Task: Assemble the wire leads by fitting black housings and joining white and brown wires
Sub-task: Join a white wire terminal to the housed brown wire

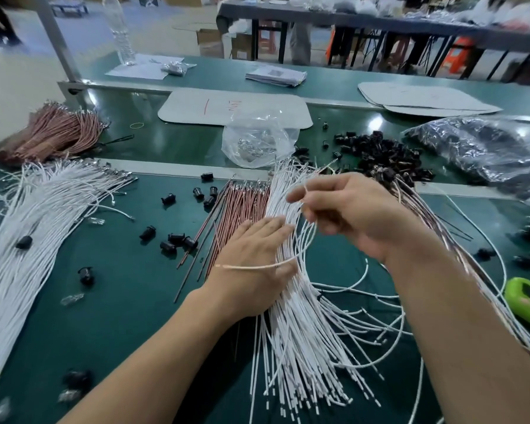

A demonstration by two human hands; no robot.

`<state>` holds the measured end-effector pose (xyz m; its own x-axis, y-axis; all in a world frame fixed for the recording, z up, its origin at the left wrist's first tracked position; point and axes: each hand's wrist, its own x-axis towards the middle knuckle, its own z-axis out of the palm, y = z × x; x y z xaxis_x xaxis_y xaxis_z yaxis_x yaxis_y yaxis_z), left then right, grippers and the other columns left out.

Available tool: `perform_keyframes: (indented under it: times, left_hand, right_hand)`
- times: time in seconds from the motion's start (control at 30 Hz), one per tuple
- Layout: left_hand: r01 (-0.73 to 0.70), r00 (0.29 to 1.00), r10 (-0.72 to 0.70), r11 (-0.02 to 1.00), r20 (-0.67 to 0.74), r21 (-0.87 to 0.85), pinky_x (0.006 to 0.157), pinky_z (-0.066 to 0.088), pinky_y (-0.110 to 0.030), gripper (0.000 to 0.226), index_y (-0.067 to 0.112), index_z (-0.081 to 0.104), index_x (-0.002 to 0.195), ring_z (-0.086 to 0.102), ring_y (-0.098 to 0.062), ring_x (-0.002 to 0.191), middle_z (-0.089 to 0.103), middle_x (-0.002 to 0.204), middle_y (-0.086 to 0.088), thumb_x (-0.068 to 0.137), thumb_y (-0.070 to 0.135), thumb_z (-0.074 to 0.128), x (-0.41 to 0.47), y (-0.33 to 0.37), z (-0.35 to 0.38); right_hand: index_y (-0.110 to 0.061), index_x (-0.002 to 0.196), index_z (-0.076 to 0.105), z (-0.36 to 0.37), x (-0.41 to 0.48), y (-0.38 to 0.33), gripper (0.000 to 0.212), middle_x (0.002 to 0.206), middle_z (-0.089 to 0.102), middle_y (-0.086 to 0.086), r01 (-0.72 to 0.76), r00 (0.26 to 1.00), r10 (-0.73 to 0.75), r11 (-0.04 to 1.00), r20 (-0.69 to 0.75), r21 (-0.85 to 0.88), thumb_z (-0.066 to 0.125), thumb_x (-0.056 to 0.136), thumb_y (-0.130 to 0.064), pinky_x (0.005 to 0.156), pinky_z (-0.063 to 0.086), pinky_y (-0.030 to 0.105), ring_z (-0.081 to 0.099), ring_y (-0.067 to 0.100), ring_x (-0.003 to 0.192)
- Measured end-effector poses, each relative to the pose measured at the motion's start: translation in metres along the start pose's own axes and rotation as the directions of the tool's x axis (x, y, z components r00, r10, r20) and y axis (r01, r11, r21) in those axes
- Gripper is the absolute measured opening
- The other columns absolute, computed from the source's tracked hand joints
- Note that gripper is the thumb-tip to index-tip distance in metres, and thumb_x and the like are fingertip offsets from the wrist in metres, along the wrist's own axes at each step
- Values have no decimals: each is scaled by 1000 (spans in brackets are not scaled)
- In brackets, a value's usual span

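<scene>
A fan of white wires (300, 338) lies on the green mat in front of me, with a row of brown wires (242, 200) to its left. My left hand (251, 264) rests flat, fingers spread, on the seam between the two bundles. My right hand (346, 209) hovers above the white fan, thumb and forefinger pinched on a single white wire (300, 255) that loops down and left across my left wrist. Loose black housings (178, 240) are scattered left of the brown wires. A larger heap of black housings (383, 154) sits at the back right.
A big bundle of white wires (31, 228) covers the left side, with a brown wire bundle (52, 133) behind it. A clear bag of metal terminals (257, 142) stands at centre back. A dark bag (484, 148) lies far right, and a green tool (527, 301) at the right edge.
</scene>
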<state>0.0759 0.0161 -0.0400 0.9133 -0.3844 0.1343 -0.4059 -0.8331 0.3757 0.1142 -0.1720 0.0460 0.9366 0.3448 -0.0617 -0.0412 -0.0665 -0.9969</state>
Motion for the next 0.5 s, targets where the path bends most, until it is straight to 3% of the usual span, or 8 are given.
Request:
perform_keyframes:
  times: [0.07,0.1,0.17,0.2,0.3,0.4,0.47,0.5]
  left_hand:
    - [-1,1000,0,1000,-17,-28,127,-6,-30,66,32,16,163,5,-1,156,10,171,12,104,50,39,-1,0,0]
    - [-11,999,9,998,-36,-57,127,-4,-30,67,33,13,164,4,0,155,9,171,13,105,51,38,-1,0,0]
    - [-65,996,60,993,-61,-96,129,-2,-32,66,35,9,163,0,1,156,7,170,14,105,55,31,-2,1,-2]
    - [-96,994,92,991,-52,-92,129,-3,-32,65,35,8,162,-2,0,156,5,169,14,104,57,26,-2,1,-3]
    - [-121,991,122,993,53,-14,127,-9,-33,68,35,12,162,-8,0,154,4,169,13,101,63,23,-1,2,0]
    - [-105,991,104,994,88,0,125,-10,-31,70,35,19,162,-6,1,154,8,170,13,100,63,31,-1,3,1]
    - [-67,997,71,992,31,-106,127,-2,-33,67,36,24,161,9,8,149,23,168,13,100,55,44,-2,6,-3]
    - [-44,999,39,979,-29,-198,129,12,-38,67,38,27,160,28,15,137,36,163,14,98,48,53,-3,8,-6]
  right_hand:
    - [-1,94,75,2,9,1,23,62,53,7,-57,969,87,989,-231,133,53,101,0,41,22,20,31,13,49]
    - [-1,93,75,1,12,2,25,61,51,7,-93,959,111,992,-261,80,51,102,-1,40,20,20,30,12,47]
    - [-2,95,77,2,12,5,26,60,50,6,-173,980,164,983,-115,-68,52,102,-4,41,23,20,35,10,45]
    - [-3,97,78,3,10,7,25,59,48,4,-162,987,162,987,12,-9,54,101,-6,43,26,21,36,10,46]
    - [-9,104,78,1,9,10,25,55,46,-4,-50,980,-52,867,190,496,57,95,-17,48,33,23,36,9,45]
    - [-12,110,72,-10,16,15,24,59,52,-4,73,995,-102,723,1,687,50,102,-18,51,34,22,37,8,46]
    - [-11,112,70,-14,19,19,25,65,56,0,94,990,-8,773,-139,627,47,106,-16,54,35,22,41,10,49]
    - [-9,111,71,-13,21,22,25,67,60,2,97,978,31,808,-206,581,47,107,-14,53,37,22,45,10,50]
